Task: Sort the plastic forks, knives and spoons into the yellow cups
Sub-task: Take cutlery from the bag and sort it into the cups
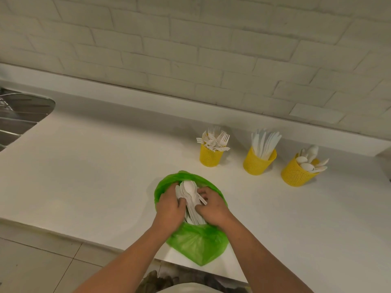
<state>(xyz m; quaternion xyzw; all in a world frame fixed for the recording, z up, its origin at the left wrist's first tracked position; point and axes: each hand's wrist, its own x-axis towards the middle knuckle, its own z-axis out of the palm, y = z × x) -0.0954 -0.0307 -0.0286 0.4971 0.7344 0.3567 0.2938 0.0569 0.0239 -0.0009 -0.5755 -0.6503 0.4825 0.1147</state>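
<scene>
A green plastic bag (pixel 197 243) lies open near the counter's front edge with a pile of white plastic cutlery (pixel 189 192) inside it, spoons on top. My left hand (pixel 169 208) grips the pile from the left. My right hand (pixel 212 205) pinches pieces of the pile from the right. Three yellow mesh cups stand in a row further back to the right: the left cup (pixel 210 158) holds forks, the middle cup (pixel 258 163) holds knives, the right cup (pixel 295 173) holds spoons.
The white counter (pixel 95 176) ends at a raised ledge below a white brick wall (pixel 190 49). A metal sink with a wire rack (pixel 19 117) sits at the far left. Tiled floor (pixel 42 265) shows below the counter's front edge.
</scene>
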